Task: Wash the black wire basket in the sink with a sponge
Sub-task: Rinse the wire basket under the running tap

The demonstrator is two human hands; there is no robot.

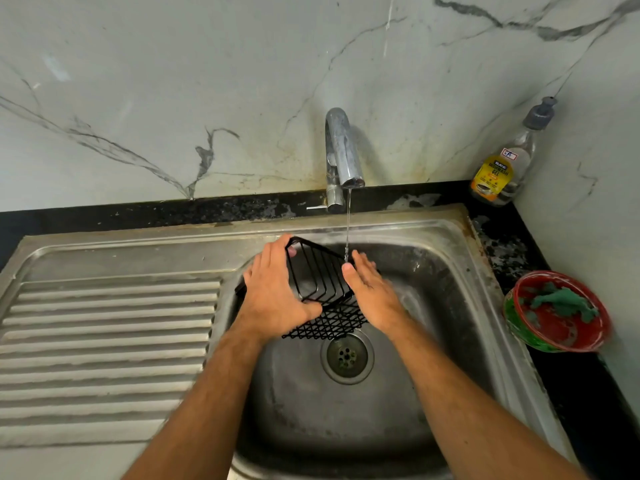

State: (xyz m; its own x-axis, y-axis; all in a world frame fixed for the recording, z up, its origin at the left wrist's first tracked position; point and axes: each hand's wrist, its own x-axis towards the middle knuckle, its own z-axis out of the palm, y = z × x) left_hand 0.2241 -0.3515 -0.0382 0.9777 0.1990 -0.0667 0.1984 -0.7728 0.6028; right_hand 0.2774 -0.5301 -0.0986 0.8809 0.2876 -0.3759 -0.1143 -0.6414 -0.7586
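Observation:
The black wire basket [320, 284] is held tilted over the steel sink [450, 271], above the drain. My left hand [273, 292] grips its left side, fingers over the top rim and thumb under the front edge. My right hand [370, 289] lies flat with straight fingers against the basket's right side. A thin stream of water falls from the tap [341, 154] onto the basket's far right corner beside my right fingertips. A green sponge [561, 301] lies in a red and green bowl [519, 323] on the counter at the right.
A dishwash gel bottle [504, 168] stands in the back right corner on the black counter [588, 382]. The ribbed steel drainboard [104, 341] spreads out to the left of the basin. The drain [347, 356] sits below the basket. Marble wall behind.

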